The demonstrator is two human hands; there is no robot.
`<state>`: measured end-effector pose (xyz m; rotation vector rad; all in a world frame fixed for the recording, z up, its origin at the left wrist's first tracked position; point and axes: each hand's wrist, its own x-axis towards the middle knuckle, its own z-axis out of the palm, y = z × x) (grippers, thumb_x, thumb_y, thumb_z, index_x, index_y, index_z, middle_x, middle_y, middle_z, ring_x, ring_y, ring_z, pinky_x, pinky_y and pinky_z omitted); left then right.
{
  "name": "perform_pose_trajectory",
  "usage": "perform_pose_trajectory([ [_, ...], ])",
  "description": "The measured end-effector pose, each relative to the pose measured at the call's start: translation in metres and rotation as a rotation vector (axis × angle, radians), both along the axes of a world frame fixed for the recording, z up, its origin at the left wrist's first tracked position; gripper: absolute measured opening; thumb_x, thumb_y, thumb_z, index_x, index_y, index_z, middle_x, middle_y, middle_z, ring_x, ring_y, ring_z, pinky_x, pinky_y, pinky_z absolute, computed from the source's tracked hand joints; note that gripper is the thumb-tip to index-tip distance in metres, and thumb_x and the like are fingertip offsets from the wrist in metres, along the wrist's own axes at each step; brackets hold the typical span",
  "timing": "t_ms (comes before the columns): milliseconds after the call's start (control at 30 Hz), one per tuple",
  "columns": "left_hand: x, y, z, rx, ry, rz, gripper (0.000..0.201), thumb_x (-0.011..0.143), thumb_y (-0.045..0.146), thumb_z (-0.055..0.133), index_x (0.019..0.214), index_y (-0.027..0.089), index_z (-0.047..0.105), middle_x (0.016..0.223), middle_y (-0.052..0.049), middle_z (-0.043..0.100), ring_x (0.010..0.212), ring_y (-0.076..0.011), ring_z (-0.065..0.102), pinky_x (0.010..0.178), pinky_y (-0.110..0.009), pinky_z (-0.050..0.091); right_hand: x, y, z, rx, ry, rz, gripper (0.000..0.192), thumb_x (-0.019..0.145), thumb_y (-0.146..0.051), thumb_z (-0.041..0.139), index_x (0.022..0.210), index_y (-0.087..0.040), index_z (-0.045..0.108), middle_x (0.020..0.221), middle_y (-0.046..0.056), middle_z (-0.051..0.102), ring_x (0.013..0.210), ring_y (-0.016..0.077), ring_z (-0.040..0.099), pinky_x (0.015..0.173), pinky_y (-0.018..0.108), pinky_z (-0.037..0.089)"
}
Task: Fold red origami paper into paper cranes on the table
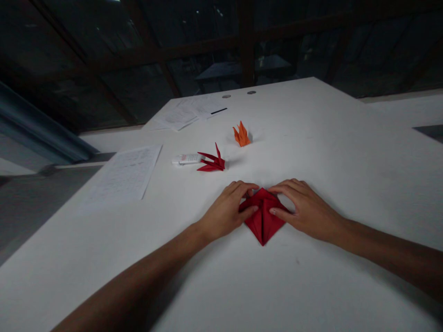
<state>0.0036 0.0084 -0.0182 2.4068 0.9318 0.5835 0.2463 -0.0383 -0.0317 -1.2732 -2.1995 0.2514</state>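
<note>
A folded sheet of red origami paper lies on the white table as a diamond, one corner toward me, with a dark slit down its middle. My left hand grips its left side, the thumb on top and the fingers at the upper left edge. On the right side my right hand does the same, thumb on top near the slit and fingertips by the far corner. Beyond my left hand rests a red origami crane, and farther back stands an orange origami crane.
A white tube-like item with printing lies behind the red crane. To the left is a written sheet; more papers with a black pen lie farther back. Two round discs sit near the far edge, before dark windows.
</note>
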Motion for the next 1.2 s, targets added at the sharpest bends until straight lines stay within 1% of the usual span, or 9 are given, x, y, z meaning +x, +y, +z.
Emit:
perform_pose_trajectory([
  [133,0.0,0.0,0.002,0.002,0.007,0.0,0.038,0.091,0.023,0.07,0.127,0.024,0.057,0.106,-0.003,0.064,0.101,-0.0211,0.06,0.096,-0.04,0.049,0.0,0.0,0.0,-0.021,0.007,0.038,0.03,0.09,-0.022,0.07,0.117,-0.025,0.059,0.11,0.005,0.071,0.104,0.0269,0.063,0.093,0.047,0.047],
  [267,0.0,0.001,0.004,0.032,0.028,-0.051,0.016,0.093,0.023,0.066,0.109,0.023,0.064,0.102,-0.004,0.066,0.099,-0.0223,0.059,0.092,-0.04,0.048,0.001,-0.001,0.001,-0.046,0.024,0.062,0.015,0.089,-0.02,0.07,0.102,-0.024,0.062,0.101,0.003,0.071,0.098,0.0247,0.063,0.09,0.045,0.046],
  [333,0.0,0.001,0.005,0.044,0.037,-0.072,0.011,0.093,0.02,0.065,0.104,0.023,0.066,0.102,-0.004,0.066,0.099,-0.0224,0.058,0.092,-0.04,0.048,0.001,0.0,0.002,-0.051,0.017,0.086,0.01,0.091,-0.02,0.069,0.098,-0.024,0.063,0.1,0.003,0.071,0.098,0.0233,0.062,0.091,0.043,0.045],
  [500,0.0,-0.001,0.007,0.062,0.064,-0.091,0.015,0.091,0.016,0.064,0.105,0.022,0.067,0.103,-0.005,0.064,0.1,-0.0231,0.056,0.092,-0.04,0.046,-0.002,-0.003,0.006,-0.045,-0.036,0.127,0.008,0.092,-0.018,0.065,0.099,-0.023,0.067,0.103,0.003,0.07,0.1,0.0228,0.061,0.093,0.043,0.045],
  [700,0.0,-0.002,0.008,0.104,0.114,-0.104,0.015,0.09,0.015,0.061,0.103,0.021,0.066,0.102,-0.006,0.063,0.099,-0.0239,0.054,0.091,-0.04,0.046,-0.003,-0.007,0.008,0.07,-0.07,0.157,0.01,0.093,-0.024,0.064,0.1,-0.022,0.071,0.106,0.006,0.071,0.103,0.0248,0.062,0.095,0.046,0.046],
  [833,0.0,-0.003,0.006,0.157,0.169,-0.1,0.012,0.094,0.022,0.06,0.105,0.021,0.065,0.102,-0.006,0.063,0.1,-0.0245,0.054,0.091,-0.041,0.044,-0.005,-0.008,0.009,0.129,-0.109,0.242,0.016,0.097,-0.03,0.061,0.105,-0.022,0.072,0.104,0.007,0.073,0.101,0.0259,0.062,0.095,0.047,0.046],
  [900,0.001,-0.005,0.006,0.187,0.215,-0.086,0.012,0.097,0.027,0.059,0.106,0.021,0.064,0.103,-0.006,0.062,0.1,-0.025,0.053,0.09,-0.041,0.044,-0.008,-0.011,0.009,0.12,-0.131,0.259,0.018,0.096,-0.035,0.063,0.106,-0.022,0.072,0.106,0.007,0.074,0.101,0.0265,0.062,0.096,0.048,0.046],
  [1067,0.002,-0.008,0.011,0.219,0.29,-0.097,0.023,0.095,0.04,0.061,0.107,0.021,0.061,0.106,-0.007,0.06,0.101,-0.0275,0.051,0.089,-0.043,0.042,-0.016,-0.021,0.008,-0.035,-0.06,0.08,0.035,0.083,-0.042,0.08,0.11,-0.024,0.067,0.112,0.005,0.073,0.106,0.0281,0.061,0.093,0.046,0.047],
  [1200,0.005,-0.011,0.016,0.224,0.318,-0.109,0.037,0.087,0.049,0.068,0.109,0.02,0.059,0.107,-0.009,0.059,0.102,-0.0297,0.05,0.088,-0.045,0.041,-0.02,-0.026,0.01,-0.064,-0.057,0.033,0.033,0.08,-0.038,0.083,0.106,-0.025,0.067,0.112,0.003,0.072,0.107,0.0273,0.06,0.095,0.046,0.045],
])
